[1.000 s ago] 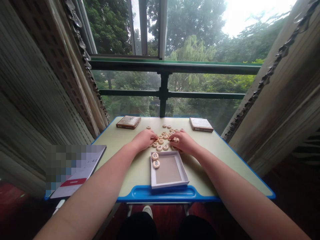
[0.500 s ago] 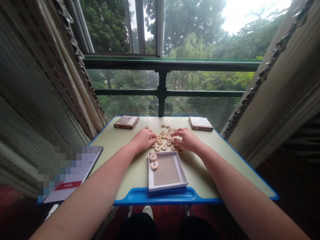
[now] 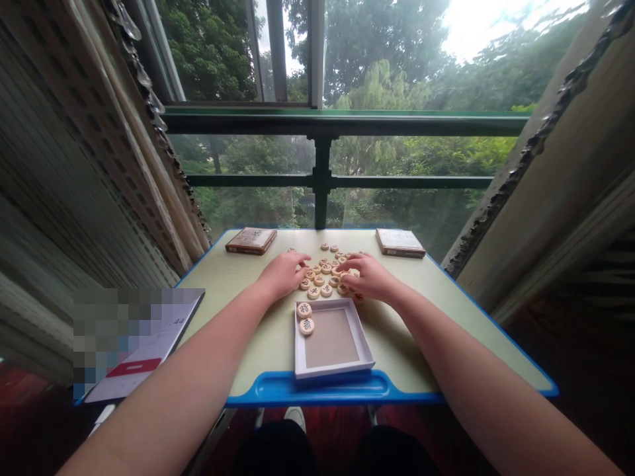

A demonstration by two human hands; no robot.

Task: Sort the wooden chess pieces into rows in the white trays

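Several round wooden pieces (image 3: 326, 290) with dark characters lie in a loose cluster on the pale table. At the cluster's left edge is my left hand (image 3: 284, 274), its thumb and fingers apart beside the pieces. My right hand (image 3: 370, 276) reaches over the right side of the cluster, fingers bent and spread, hiding some pieces beneath; whether it touches one is unclear. Nearer to me sits an open white box tray (image 3: 360, 332) with a brown inside. Two pieces, one marked piece (image 3: 304, 310) above another (image 3: 306, 326), lie along its left wall.
Flat boxes lie at the table's back left (image 3: 251, 240) and back right (image 3: 399, 242). A partly pixelated tablet-like object (image 3: 163, 330) is at the left edge. The blue table rim (image 3: 322, 390) has a trough in front. Curtains hang on both sides.
My left hand's fingers have parted at the cluster's left edge. My right hand has shifted slightly inward over the pieces, and a few pieces near it have moved a little.
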